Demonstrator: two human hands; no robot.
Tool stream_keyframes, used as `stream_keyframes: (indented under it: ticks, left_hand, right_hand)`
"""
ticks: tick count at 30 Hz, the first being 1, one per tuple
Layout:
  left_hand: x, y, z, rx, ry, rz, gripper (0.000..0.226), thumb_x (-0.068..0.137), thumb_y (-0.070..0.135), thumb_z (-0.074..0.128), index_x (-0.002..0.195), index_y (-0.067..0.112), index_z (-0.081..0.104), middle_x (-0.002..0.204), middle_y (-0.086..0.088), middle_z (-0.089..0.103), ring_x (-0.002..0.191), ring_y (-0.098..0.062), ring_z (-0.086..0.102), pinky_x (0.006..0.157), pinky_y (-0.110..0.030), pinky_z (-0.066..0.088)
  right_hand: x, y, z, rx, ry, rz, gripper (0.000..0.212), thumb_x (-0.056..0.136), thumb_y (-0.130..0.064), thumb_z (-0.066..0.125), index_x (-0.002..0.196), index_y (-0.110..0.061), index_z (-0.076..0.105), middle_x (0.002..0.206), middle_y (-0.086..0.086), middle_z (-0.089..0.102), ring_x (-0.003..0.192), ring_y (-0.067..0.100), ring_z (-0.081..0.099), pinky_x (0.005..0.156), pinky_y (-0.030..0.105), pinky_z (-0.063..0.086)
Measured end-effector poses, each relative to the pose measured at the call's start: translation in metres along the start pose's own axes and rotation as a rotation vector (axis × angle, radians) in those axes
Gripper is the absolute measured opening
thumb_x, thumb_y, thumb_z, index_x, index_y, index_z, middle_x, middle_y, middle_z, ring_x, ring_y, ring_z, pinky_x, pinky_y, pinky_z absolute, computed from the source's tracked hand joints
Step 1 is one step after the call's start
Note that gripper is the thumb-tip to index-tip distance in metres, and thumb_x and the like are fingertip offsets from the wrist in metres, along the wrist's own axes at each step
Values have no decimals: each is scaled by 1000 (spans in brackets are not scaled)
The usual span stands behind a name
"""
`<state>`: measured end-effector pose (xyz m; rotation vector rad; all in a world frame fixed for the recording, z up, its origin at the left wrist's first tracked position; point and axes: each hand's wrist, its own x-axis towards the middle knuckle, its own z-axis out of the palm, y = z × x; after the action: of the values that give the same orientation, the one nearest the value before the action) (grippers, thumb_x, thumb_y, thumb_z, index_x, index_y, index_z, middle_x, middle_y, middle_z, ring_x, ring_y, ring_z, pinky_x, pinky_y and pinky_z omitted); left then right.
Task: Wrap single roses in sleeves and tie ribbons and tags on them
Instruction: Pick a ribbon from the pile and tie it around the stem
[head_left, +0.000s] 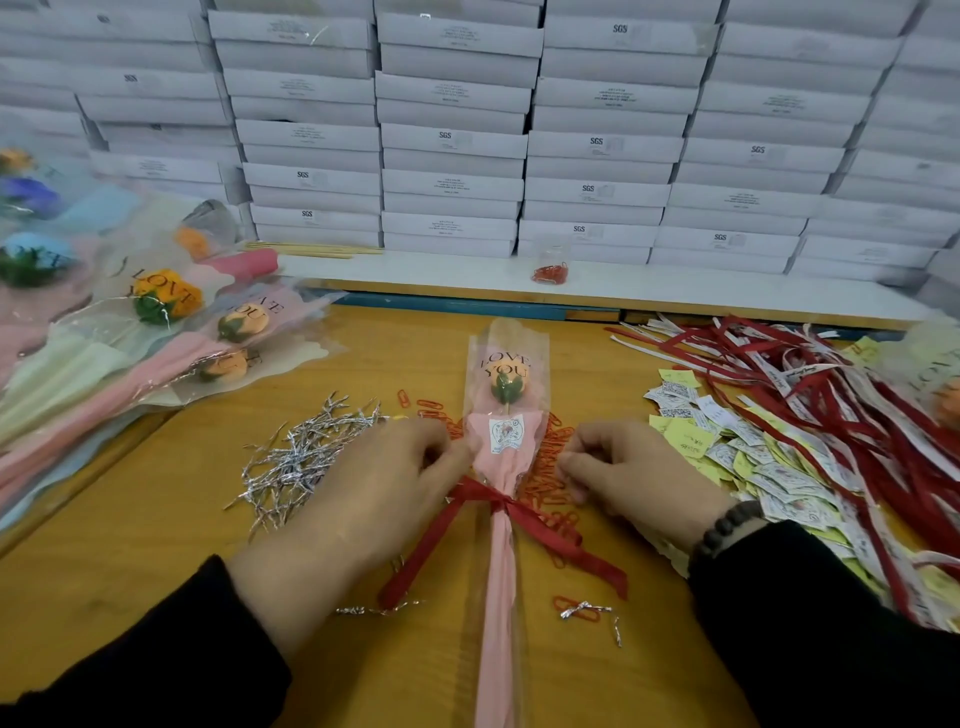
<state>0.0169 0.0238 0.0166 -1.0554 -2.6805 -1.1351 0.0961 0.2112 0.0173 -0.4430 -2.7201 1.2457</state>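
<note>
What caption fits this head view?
Both hands, left hand and right hand, tie a red ribbon around a pink-sleeved rose.

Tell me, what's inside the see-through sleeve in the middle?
Inside the sleeve sits an orange rose with green leaves on a thin stick, above pink paper with a small tag. The paper hides the rest of the stick. A red ribbon is tied around the outside.

Both forearms reach forward from the bottom corners in black sleeves, backs of the hands up. The left hand (374, 483) has its fingers curled under, thumb and fingertips pinched together at its inner edge. The right hand (628, 467) mirrors it, fingers curled, fingertips pinched toward the centre, with a dark beaded bracelet (727, 525) round the wrist.
</note>
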Motion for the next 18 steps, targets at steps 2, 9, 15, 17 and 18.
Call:
stream_keyframes:
  ticks: [2, 9, 15, 17, 18]
  left_hand:
    - [-3, 5, 6, 135, -70, -22, 58, 77, 64, 42, 64, 10, 57, 55, -2, 48, 51, -16, 44, 49, -30, 34]
    - [-3, 16, 18, 311, -169, -69, 41, 76, 60, 61, 68, 20, 67, 61, 3, 60, 62, -14, 56, 52, -27, 40]
    - [-2, 10, 18, 161, -175, -78, 29, 78, 42, 67, 63, 17, 64, 56, 2, 56, 59, -19, 52, 58, -31, 44]
    - [0, 7, 16, 51, -160, -110, 25, 78, 34, 68, 63, 15, 64, 54, 3, 54, 55, -15, 50, 56, -28, 42]
    - [2, 6, 14, -6, -138, -121, 22, 78, 30, 69, 63, 14, 64, 52, 5, 53, 51, -11, 48, 53, -25, 39]
  right_hand:
    - [0, -2, 4, -29, -23, -17, 19, 92, -18, 55, 75, -16, 63, 56, -5, 59, 35, -4, 44, 39, 7, 33]
    - [1, -4, 11, -1, -33, -30, 20, 92, -18, 55, 74, -17, 65, 55, -6, 60, 35, -3, 45, 39, 7, 32]
    - [2, -5, 11, 129, 21, 3, 20, 92, -15, 53, 78, -11, 67, 67, 2, 70, 34, 4, 44, 41, 17, 40]
    - [3, -5, 8, 220, 112, 18, 22, 92, -16, 54, 76, -10, 66, 67, 4, 71, 32, 4, 43, 38, 15, 37]
    - [4, -4, 7, 272, 159, 39, 23, 93, -18, 54, 76, -9, 66, 64, 3, 70, 31, 4, 43, 35, 14, 34]
